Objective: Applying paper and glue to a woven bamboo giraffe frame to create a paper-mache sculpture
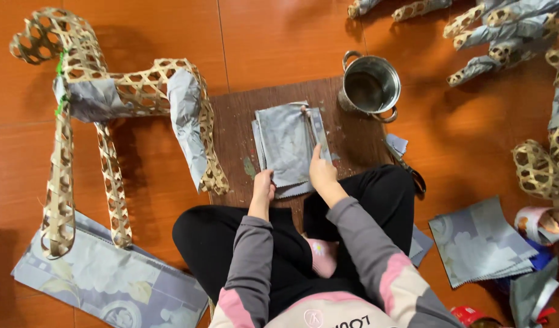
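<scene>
On a dark brown wooden board (243, 130) laid on the orange-red floor (279, 36), directly in front of a seated person's crossed legs, lies a stack of grey-blue fabric pieces with a faint floral print (286, 146). The left hand (262, 189) rests at the stack's near left corner, fingers curled down on the edge; whether it pinches the cloth cannot be told. The right hand (321, 170) lies on the near right side, fingers stretched flat along the top piece and pressing it down, its grip not closed round anything.

The fabric looks light, thin and limp, and the layers seem likely to slide over each other. A pinch at a corner or edge would probably lift a single piece, while a flat palm would steady the rest.

Just beyond the board's far right corner stands a round metal pot with two handles (369, 85). To the left stands a woven bamboo lattice frame shaped like an animal (109, 91), partly wrapped in the same grey cloth. A long strip of flowered fabric (109, 279) lies beneath it. At the right are another stack of fabric squares (483, 240) and more cloth-covered bamboo pieces (504, 36).
</scene>
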